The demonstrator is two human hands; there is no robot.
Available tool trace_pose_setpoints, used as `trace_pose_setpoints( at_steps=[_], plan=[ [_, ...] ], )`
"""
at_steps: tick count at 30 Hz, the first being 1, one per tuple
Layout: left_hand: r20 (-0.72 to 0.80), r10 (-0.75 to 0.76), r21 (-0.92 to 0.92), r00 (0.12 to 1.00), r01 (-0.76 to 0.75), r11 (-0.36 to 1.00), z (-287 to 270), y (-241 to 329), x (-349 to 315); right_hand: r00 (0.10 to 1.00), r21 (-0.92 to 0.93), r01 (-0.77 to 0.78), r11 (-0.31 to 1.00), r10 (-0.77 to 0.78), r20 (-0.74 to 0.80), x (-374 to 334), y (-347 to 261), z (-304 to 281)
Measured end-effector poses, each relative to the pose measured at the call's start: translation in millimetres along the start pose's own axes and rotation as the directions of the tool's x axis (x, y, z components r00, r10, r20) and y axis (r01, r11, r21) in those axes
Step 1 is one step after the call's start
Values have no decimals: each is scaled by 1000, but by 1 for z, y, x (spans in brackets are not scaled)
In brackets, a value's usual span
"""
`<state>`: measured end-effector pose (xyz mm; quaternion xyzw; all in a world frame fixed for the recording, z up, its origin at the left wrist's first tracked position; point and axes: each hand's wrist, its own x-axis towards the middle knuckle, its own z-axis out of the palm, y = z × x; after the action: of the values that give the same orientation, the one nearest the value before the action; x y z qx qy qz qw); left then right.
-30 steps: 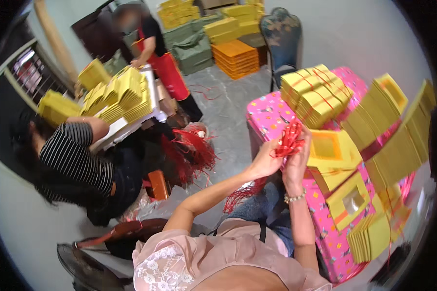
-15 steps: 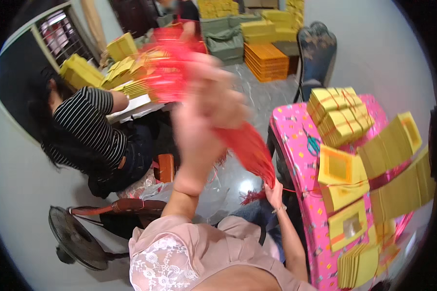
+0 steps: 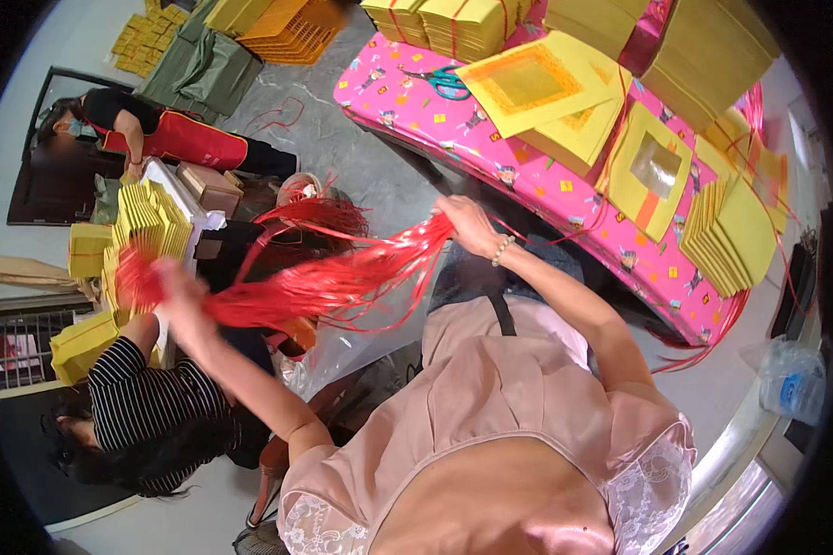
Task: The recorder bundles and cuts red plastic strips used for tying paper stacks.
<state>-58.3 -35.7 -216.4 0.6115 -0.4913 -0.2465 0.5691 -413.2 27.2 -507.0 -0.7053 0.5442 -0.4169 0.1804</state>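
Note:
A long bundle of red plastic strings (image 3: 333,280) stretches between my two hands, its strands loose and partly fanned out. My left hand (image 3: 183,301), smeared by motion, is closed round the bundle's left part, and a blurred tuft sticks out beyond it. At the other end my right hand (image 3: 473,228), with a beaded bracelet at the wrist, is closed on the strands close to the table's edge. A thin red string runs from near that hand over the pink tablecloth (image 3: 537,199). Looser red strands (image 3: 333,217) hang behind the bundle.
On the pink table lie teal-handled scissors (image 3: 446,83), yellow paper pieces with windows (image 3: 652,171) and tied yellow stacks (image 3: 463,26). A person in a striped shirt (image 3: 157,393) sits at left; another in a red apron (image 3: 199,141) stands beyond. Orange crates (image 3: 296,32) stand far off.
My view has turned toward the right. My left hand has swung out to the left and down, drawing the red bundle out sideways; my right hand still grips its other end.

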Motion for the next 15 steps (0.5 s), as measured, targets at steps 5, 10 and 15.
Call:
trace_pose_setpoints(
  at_steps=[5, 10, 15],
  plan=[
    [840, 122, 235, 528, -557, 796, 93, -131, -25, 964, -111, 262, 959, -264, -9, 16, -68, -19],
    [904, -401, 380, 148, 149, 913, 151, -142, -55, 930, -153, 360, 920, -368, -21, 15, -99, -9],
    [686, -676, 696, -268, 510, 505, 180, -121, -100, 927, -134, 375, 917, -373, 37, 13, -124, 16]
  ],
)
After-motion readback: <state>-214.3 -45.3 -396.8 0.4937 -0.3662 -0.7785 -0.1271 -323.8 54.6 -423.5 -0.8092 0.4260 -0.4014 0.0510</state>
